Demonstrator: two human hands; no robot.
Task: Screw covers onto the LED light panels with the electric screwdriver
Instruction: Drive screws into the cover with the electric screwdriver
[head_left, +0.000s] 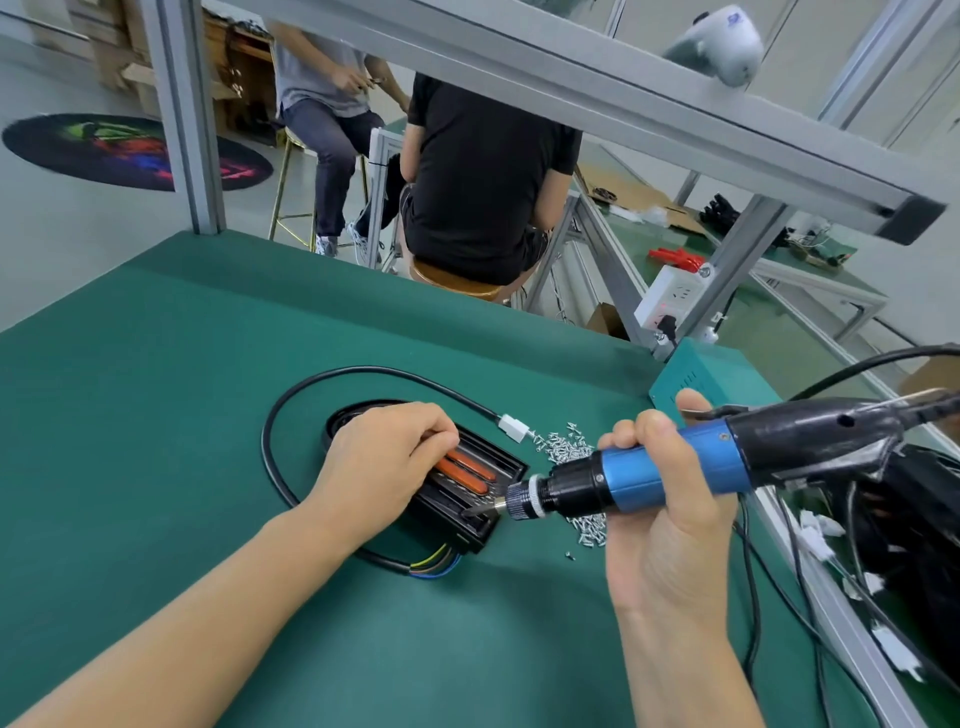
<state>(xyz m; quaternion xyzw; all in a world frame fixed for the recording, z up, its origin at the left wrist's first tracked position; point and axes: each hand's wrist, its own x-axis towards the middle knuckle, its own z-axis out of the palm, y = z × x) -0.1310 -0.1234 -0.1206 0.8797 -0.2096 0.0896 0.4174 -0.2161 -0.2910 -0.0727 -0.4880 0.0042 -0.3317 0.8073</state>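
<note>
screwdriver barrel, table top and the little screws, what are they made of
Electric screwdriver barrel: glossy blue, likely anodised metal or plastic. Table top: matte green mat, probably rubber or felt, no glare. Screws: bright silvery metal, glinting.

Light panel (470, 488) on table (156, 389), cable (270, 447) looped round it; screw pile (563, 449) right; screwdriver (675, 467) over pile.

- We have only one view, from a wide-angle camera worn on the person's head.
- It looks forward and down onto the green table (156, 395), close enough that both forearms enter from the bottom edge, at about 6 o'clock.
- The left hand (384, 462) and the right hand (670, 514) are near the centre of the picture.
- Toward 12 o'clock the view reaches two seated people (483, 171), farther away.
- Straight frame bars (623, 98) look bent near the edges.
</note>
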